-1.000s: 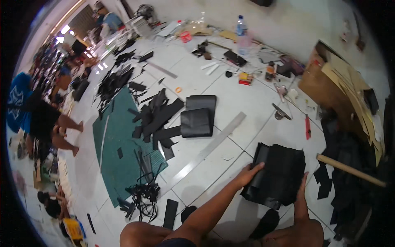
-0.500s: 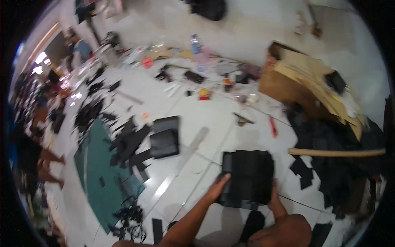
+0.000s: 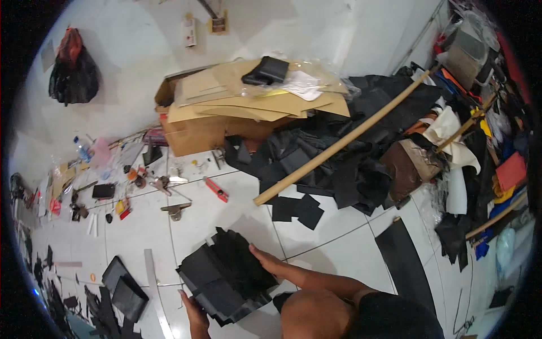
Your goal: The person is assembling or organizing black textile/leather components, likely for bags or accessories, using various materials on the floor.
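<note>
Between my two hands is a stack of black sheet pieces, leather-like, with uneven layers fanning out along its upper right side. My left hand grips its lower left edge, the thumb along the side. My right hand presses against its right edge, the fingers partly hidden beneath. The stack is held above the tiled floor, tilted in the view. To its left lie a folded black piece and a long metal ruler. Above it on the floor are a metal clip-like tool and a red cutter knife.
A cardboard box bearing tan sheets stands by the wall. Right of it, a wooden pole lies across heaped black material. A long black strip lies at the right. Small tools and a bottle line the left wall.
My view has turned to the right, bringing the box, black heap and right-hand clutter into sight. The stack has rotated, and its ragged layered edges show. Both hands still hold it.
</note>
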Motion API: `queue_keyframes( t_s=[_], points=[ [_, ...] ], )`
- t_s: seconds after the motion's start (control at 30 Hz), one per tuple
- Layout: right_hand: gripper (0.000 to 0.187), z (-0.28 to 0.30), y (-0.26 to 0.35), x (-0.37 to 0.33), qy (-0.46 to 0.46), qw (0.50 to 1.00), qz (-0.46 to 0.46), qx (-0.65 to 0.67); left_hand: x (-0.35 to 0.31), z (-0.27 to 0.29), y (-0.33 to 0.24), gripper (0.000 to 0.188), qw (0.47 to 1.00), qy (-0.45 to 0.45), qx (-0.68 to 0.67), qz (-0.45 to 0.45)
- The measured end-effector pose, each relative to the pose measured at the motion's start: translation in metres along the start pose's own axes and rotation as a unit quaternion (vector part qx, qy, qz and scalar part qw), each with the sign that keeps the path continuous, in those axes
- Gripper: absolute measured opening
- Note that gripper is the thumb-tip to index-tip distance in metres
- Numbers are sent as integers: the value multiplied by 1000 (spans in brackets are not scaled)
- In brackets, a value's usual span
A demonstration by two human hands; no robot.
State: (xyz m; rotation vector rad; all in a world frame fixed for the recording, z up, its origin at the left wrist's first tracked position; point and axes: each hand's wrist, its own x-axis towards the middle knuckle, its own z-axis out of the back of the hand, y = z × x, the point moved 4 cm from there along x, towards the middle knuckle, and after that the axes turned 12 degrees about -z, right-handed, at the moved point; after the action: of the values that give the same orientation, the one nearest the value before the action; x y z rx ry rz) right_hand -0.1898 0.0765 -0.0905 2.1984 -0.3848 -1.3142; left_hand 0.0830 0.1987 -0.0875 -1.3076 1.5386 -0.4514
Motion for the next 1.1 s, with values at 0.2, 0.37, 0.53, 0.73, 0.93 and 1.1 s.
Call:
queue_keyframes(
  t_s=[0.2,0.37,0.53,0.73,0.93,1.1],
  points=[
    [79,-13,12,-11,-115,989,1,-89,1,-25,-7,86,990,-115,-81,-5],
    [80,-16,3,-4,-49,997,18,-50,15,19,21,71,986,-106,-111,-60],
    [85,-2,-23,-14,-3,997,30,-70,15,-8,15,74,976,-148,-159,-33],
    [95,-29,-8,-51,-28,999,-21,20,18,-19,-1,65,980,-168,-107,-13],
    [61,29,38,-12,-183,963,116,-161,16,-37,-27,62,983,-175,-59,11],
    [83,35,188,83,-327,757,347,-447,13,-29,-12,61,982,-168,-81,6]
  ],
)
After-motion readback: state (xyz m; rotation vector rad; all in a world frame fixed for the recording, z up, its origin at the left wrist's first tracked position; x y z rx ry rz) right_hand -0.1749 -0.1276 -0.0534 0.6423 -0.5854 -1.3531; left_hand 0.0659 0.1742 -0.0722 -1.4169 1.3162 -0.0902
